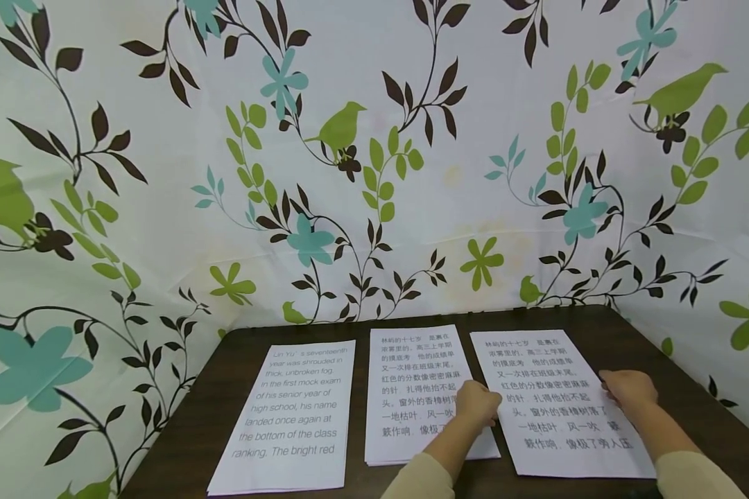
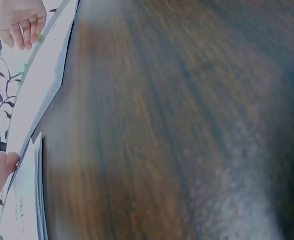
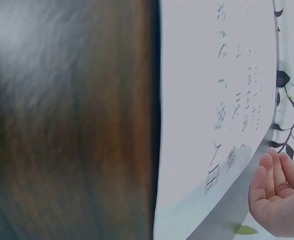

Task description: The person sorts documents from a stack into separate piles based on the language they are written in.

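Observation:
Three paper stacks with large print lie side by side on a dark wooden table. My left hand (image 1: 476, 405) is at the left edge of the right-hand Chinese-text stack (image 1: 552, 402); its fingertips (image 2: 10, 161) touch the paper edge in the left wrist view. At that stack's right edge is my right hand (image 1: 630, 391). The right wrist view shows the right hand (image 3: 279, 197) with loosely bent fingers beside the paper and its thumb apart. Another Chinese-text stack (image 1: 406, 388) lies in the middle, partly covered by my left hand. To the left is an English-text stack (image 1: 293, 416).
The dark wooden tabletop (image 1: 187, 423) shows around and between the stacks. Directly behind it hangs a white cloth (image 1: 349, 291) printed with leaves, flowers and birds, which also extends along both sides.

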`<act>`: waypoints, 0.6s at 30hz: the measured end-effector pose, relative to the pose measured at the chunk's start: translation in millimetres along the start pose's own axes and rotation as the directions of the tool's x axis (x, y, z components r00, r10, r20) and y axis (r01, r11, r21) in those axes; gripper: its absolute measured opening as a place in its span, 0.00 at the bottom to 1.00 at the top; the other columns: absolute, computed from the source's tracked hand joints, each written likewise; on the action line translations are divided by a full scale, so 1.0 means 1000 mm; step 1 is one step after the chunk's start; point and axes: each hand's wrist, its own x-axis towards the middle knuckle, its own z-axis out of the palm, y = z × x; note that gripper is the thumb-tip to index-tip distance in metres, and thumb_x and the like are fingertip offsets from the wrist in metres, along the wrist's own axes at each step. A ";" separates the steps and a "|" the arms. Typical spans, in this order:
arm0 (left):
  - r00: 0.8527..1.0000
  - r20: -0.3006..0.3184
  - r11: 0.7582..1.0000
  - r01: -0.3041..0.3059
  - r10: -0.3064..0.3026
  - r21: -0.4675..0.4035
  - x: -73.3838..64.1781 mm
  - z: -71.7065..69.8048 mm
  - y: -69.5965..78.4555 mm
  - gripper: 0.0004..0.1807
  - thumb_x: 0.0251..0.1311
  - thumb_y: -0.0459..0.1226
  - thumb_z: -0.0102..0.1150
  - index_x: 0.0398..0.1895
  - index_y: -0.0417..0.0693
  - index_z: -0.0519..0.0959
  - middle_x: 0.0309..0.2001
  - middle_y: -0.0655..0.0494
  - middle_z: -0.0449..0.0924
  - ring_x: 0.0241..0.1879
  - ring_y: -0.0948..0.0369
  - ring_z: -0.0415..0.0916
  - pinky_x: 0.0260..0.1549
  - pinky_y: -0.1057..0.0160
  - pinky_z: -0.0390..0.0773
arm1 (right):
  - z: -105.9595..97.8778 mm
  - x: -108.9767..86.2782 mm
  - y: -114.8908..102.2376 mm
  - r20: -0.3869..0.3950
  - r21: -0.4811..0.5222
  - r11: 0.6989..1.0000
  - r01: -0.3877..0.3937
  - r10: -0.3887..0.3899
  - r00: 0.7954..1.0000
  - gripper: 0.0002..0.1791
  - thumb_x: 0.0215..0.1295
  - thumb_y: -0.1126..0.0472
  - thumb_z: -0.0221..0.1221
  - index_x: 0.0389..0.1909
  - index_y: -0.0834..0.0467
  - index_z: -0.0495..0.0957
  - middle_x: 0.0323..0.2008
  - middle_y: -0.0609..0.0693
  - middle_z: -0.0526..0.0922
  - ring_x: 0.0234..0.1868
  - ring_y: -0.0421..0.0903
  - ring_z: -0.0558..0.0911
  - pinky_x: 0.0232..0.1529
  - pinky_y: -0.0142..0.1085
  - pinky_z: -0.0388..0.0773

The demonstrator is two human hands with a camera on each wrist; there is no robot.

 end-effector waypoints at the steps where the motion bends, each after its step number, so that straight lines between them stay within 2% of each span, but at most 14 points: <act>1: 1.000 0.000 1.000 -0.002 0.002 -0.002 0.000 -0.001 0.000 0.05 0.41 0.31 0.54 0.14 0.39 0.72 0.09 0.53 0.69 0.09 0.61 0.68 0.10 0.65 0.72 | 0.002 0.000 -0.002 0.002 0.004 1.000 0.001 -0.001 1.000 0.25 0.58 0.53 0.47 0.41 0.74 0.69 0.23 0.56 0.74 0.25 0.48 0.72 0.20 0.35 0.69; 10: 0.998 0.067 0.993 0.027 -0.019 -0.116 0.008 -0.015 -0.001 0.06 0.45 0.29 0.54 0.24 0.30 0.75 0.18 0.49 0.72 0.17 0.55 0.75 0.15 0.64 0.75 | 0.019 0.003 -0.020 0.051 0.050 0.999 0.006 -0.009 0.999 0.29 0.59 0.50 0.46 0.49 0.73 0.65 0.36 0.63 0.73 0.32 0.52 0.72 0.28 0.39 0.69; 18: 0.994 0.101 0.981 0.064 -0.046 -0.181 0.018 -0.039 0.000 0.11 0.48 0.32 0.54 0.32 0.30 0.74 0.22 0.48 0.74 0.21 0.54 0.76 0.19 0.63 0.76 | 0.033 0.012 -0.032 0.051 0.064 0.997 0.052 -0.055 0.997 0.29 0.60 0.50 0.46 0.50 0.72 0.65 0.35 0.61 0.73 0.30 0.50 0.73 0.25 0.36 0.70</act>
